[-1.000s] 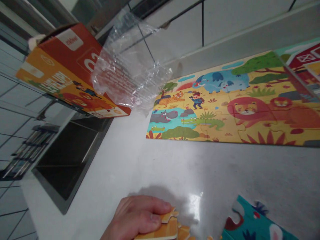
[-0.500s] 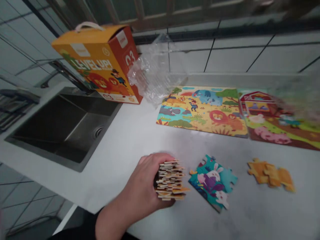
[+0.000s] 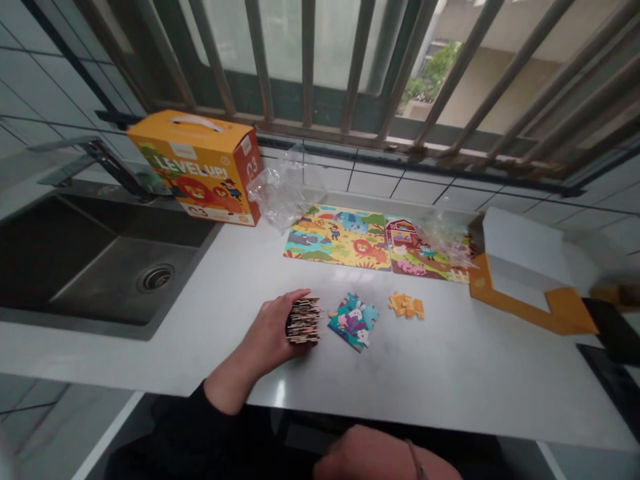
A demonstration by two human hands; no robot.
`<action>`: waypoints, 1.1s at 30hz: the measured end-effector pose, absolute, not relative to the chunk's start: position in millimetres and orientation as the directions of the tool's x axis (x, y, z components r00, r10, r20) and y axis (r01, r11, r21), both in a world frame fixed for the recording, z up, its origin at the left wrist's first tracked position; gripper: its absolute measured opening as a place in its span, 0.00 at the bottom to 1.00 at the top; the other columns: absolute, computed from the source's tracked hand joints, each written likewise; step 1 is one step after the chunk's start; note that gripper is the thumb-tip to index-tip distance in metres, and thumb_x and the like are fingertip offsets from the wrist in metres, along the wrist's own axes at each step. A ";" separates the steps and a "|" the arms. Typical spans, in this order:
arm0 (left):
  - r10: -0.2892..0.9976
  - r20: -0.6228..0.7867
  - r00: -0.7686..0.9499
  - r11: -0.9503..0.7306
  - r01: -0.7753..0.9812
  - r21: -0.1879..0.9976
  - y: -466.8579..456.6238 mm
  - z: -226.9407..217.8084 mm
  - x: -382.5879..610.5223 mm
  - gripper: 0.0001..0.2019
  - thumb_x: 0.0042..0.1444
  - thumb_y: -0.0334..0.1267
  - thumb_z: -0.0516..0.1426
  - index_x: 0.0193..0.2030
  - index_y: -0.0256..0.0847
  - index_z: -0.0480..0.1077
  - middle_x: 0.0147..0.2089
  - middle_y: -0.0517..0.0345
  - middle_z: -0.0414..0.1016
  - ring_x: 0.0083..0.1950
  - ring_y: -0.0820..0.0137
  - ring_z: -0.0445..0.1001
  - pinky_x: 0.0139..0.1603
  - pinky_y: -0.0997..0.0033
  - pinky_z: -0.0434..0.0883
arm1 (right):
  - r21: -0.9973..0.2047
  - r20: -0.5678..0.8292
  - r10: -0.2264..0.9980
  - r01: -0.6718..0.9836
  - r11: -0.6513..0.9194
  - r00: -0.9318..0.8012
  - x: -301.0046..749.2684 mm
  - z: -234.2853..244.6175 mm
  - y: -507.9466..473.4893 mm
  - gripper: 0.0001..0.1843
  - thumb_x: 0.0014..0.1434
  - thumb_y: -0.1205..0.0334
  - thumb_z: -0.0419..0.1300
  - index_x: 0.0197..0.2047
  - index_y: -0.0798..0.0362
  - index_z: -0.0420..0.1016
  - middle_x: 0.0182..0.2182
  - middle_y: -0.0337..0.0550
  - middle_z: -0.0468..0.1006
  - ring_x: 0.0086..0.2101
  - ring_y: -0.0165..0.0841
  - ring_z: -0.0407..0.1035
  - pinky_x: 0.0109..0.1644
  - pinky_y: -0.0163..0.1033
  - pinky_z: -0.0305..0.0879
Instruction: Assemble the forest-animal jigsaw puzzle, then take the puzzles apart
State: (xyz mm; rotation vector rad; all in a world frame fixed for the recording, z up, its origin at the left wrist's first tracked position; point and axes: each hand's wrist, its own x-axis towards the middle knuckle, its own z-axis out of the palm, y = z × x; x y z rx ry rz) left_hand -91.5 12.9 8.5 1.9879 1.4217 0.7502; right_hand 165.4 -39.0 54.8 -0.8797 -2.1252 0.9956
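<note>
My left hand (image 3: 273, 327) is wrapped round a thick stack of jigsaw puzzle pieces (image 3: 305, 320), their edges facing up, over the white counter. Just right of the stack lies a small joined patch of teal puzzle pieces (image 3: 354, 320) with a white rabbit picture. Farther right is a little heap of orange puzzle pieces (image 3: 407, 305). At the bottom edge, in front of the counter, my right hand (image 3: 345, 457) shows only in part. Its fingers are blurred and mostly out of sight, so whether it holds anything is unclear.
Two picture boards, one with a safari scene (image 3: 340, 237) and one with a farm (image 3: 415, 250), lie along the wall. Crumpled clear plastic (image 3: 280, 197) rests by the orange box (image 3: 200, 170). A sink (image 3: 125, 267) is left; an opened orange-and-white box (image 3: 520, 303) is right.
The view has pulled back and tilted up, so the window bars and the opened box now show. My right hand has come into view at the bottom. My left hand keeps its stack.
</note>
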 end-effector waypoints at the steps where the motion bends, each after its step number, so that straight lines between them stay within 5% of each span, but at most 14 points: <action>1: 0.954 0.111 0.277 -0.267 0.628 0.731 13.8 8.5 -91.3 0.45 0.51 0.41 0.74 0.73 0.49 0.60 0.67 0.45 0.78 0.64 0.48 0.80 0.64 0.43 0.74 | -0.818 0.251 0.733 0.266 0.510 -0.632 172.9 56.3 -38.0 0.12 0.71 0.49 0.69 0.53 0.42 0.85 0.56 0.42 0.83 0.49 0.38 0.79 0.49 0.40 0.80; 4: 0.952 0.118 0.284 -0.279 0.636 0.720 19.4 10.5 -88.2 0.42 0.52 0.40 0.74 0.71 0.50 0.63 0.66 0.47 0.79 0.63 0.49 0.80 0.63 0.45 0.75 | -0.800 0.250 0.673 0.244 0.549 -0.696 192.4 59.1 -1.8 0.05 0.69 0.52 0.72 0.42 0.40 0.89 0.38 0.40 0.85 0.34 0.30 0.77 0.35 0.33 0.72; 7: 0.944 0.126 0.306 -0.304 0.652 0.695 29.7 13.7 -82.5 0.35 0.53 0.40 0.74 0.65 0.48 0.68 0.63 0.48 0.79 0.62 0.50 0.80 0.62 0.46 0.75 | -0.694 0.328 0.810 0.457 0.556 -0.486 201.1 53.9 64.7 0.11 0.72 0.50 0.69 0.45 0.45 0.91 0.30 0.42 0.82 0.29 0.32 0.74 0.34 0.37 0.70; 11: 0.948 0.120 0.295 -0.292 0.656 0.696 41.4 14.9 -77.1 0.33 0.52 0.41 0.74 0.62 0.45 0.69 0.61 0.48 0.80 0.59 0.51 0.81 0.60 0.49 0.76 | -0.621 0.434 0.828 0.548 0.561 -0.355 200.6 30.9 119.6 0.13 0.74 0.52 0.65 0.49 0.45 0.91 0.36 0.47 0.88 0.36 0.39 0.81 0.42 0.42 0.75; 19: 0.943 0.117 0.313 -0.293 0.606 0.739 38.2 13.7 -75.9 0.33 0.51 0.41 0.74 0.62 0.45 0.70 0.58 0.50 0.83 0.56 0.54 0.84 0.58 0.53 0.77 | -0.700 0.317 0.851 0.501 0.508 -0.419 200.7 1.0 110.8 0.14 0.71 0.62 0.64 0.55 0.43 0.89 0.41 0.44 0.91 0.36 0.38 0.84 0.44 0.42 0.79; 25: 0.935 0.118 0.333 -0.304 0.590 0.748 35.9 13.4 -73.8 0.35 0.50 0.43 0.75 0.64 0.45 0.69 0.59 0.49 0.83 0.57 0.53 0.84 0.59 0.52 0.78 | -0.754 0.291 0.806 0.396 0.525 -0.515 194.4 3.6 113.6 0.23 0.67 0.69 0.59 0.62 0.49 0.83 0.54 0.50 0.86 0.48 0.38 0.82 0.44 0.39 0.80; 29: 0.943 0.087 0.320 -0.267 0.579 0.770 34.8 16.7 -72.5 0.36 0.49 0.40 0.75 0.63 0.44 0.69 0.58 0.48 0.83 0.56 0.53 0.84 0.59 0.52 0.78 | -0.760 0.321 0.853 0.425 0.492 -0.412 187.8 6.7 108.5 0.15 0.72 0.61 0.61 0.57 0.48 0.84 0.49 0.48 0.88 0.42 0.37 0.82 0.42 0.40 0.79; 33: 0.936 0.125 0.329 -0.295 0.540 0.788 35.0 13.5 -72.2 0.36 0.51 0.40 0.74 0.64 0.45 0.65 0.65 0.45 0.78 0.62 0.53 0.81 0.64 0.49 0.76 | -0.790 0.286 0.886 0.433 0.433 -0.366 172.8 6.4 99.4 0.21 0.71 0.63 0.63 0.65 0.45 0.78 0.47 0.44 0.89 0.36 0.36 0.81 0.46 0.42 0.78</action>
